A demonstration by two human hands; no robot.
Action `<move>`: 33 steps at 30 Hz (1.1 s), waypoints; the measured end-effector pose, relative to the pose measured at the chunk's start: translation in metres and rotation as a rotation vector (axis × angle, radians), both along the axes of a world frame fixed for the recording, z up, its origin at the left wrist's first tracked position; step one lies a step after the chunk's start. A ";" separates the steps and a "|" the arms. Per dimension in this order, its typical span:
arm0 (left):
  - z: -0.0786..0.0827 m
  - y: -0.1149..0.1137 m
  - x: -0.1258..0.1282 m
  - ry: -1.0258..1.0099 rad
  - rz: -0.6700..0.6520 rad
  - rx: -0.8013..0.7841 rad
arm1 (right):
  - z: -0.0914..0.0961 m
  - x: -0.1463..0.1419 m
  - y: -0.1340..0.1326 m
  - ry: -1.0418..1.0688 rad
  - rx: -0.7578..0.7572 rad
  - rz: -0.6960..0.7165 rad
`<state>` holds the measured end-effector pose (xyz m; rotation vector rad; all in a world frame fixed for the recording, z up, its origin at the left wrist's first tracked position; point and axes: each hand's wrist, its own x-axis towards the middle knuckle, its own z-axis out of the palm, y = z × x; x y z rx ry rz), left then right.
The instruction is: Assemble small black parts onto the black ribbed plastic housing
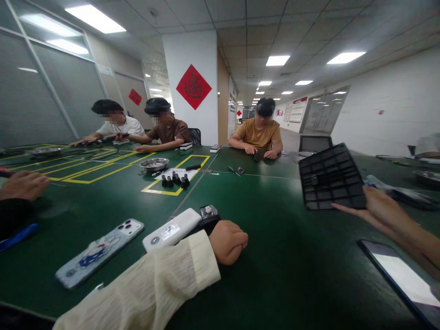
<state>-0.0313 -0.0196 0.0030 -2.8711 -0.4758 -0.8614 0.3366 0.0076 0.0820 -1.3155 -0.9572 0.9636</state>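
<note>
My left hand (pixel 228 240), in a cream sleeve, rests on the green table (pixel 275 256) curled into a fist, and nothing shows in it. It lies just right of a white power bank (pixel 172 234) and a small black device (pixel 209 214). My right hand (pixel 378 210) reaches in from the right and holds a black grid tray (pixel 330 176) by its lower right corner, tilted up off the table.
A phone in a patterned case (pixel 99 251) lies at the left, and a lit phone (pixel 400 275) at the right edge. Another person's hand (pixel 22 184) is at far left. Three people sit across the table, near a metal bowl (pixel 154 163), small black parts (pixel 175 179) and scissors (pixel 235 170).
</note>
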 end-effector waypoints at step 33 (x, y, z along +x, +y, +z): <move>0.000 -0.005 0.002 -0.068 -0.038 0.111 | -0.016 -0.100 -0.039 -0.706 0.164 0.222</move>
